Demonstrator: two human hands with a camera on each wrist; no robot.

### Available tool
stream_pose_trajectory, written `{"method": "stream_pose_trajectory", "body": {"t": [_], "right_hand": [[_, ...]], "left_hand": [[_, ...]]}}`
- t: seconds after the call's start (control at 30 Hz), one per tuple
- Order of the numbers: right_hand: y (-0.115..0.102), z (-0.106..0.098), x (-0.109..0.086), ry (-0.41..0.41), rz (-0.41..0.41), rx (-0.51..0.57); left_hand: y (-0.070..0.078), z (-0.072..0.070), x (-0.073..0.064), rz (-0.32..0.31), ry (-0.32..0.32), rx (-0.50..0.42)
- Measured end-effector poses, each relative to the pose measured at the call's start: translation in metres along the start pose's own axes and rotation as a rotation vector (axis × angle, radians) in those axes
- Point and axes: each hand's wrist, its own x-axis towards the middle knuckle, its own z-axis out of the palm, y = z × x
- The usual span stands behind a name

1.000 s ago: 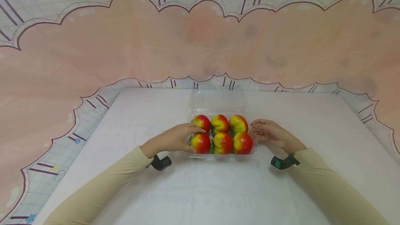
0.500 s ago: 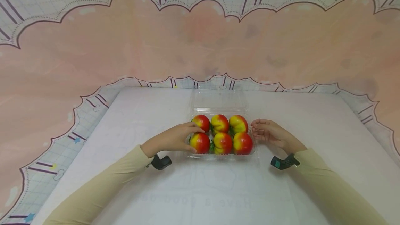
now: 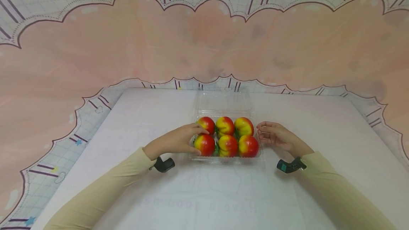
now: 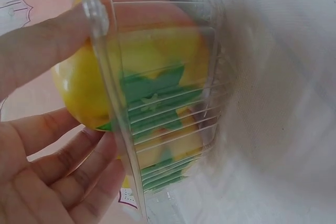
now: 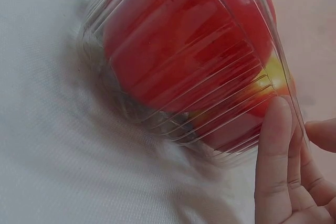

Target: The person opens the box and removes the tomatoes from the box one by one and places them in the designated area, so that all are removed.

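Several red-and-yellow tomatoes with green leafy tops sit in two rows in a clear plastic container, its lid folded back on the far side. My left hand holds the front-left tomato, thumb on the near side and fingers on the far side. In the left wrist view that tomato sits partly above the rim, with its green top behind the ribbed wall. My right hand pinches the container's right rim; the right wrist view has fingers against the outer wall and the thumb at the rim.
The container stands on a white-covered table with faint printed lettering near the front. Behind the table hangs a peach-coloured patterned cloth. Black wrist-worn cameras hang beneath both wrists.
The left hand and the front-left tomato have shifted very slightly upward in the head view. The right hand stays at the container's rim.
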Motion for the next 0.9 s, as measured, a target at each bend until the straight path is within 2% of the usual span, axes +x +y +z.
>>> {"method": "stream_pose_trajectory", "body": {"t": [0.13, 0.37, 0.9], "right_hand": [[0.0006, 0.0003, 0.0007, 0.012, 0.006, 0.006], [0.0016, -0.0013, -0.0020, -0.054, -0.031, 0.022], [-0.0004, 0.0005, -0.0029, -0.049, -0.025, 0.048]], "left_hand": [[-0.0004, 0.0002, 0.0007, 0.001, 0.004, 0.002], [0.0012, -0.0001, 0.0002, 0.036, 0.040, 0.003], [-0.0008, -0.0013, 0.0004, 0.112, 0.089, -0.023]]}}
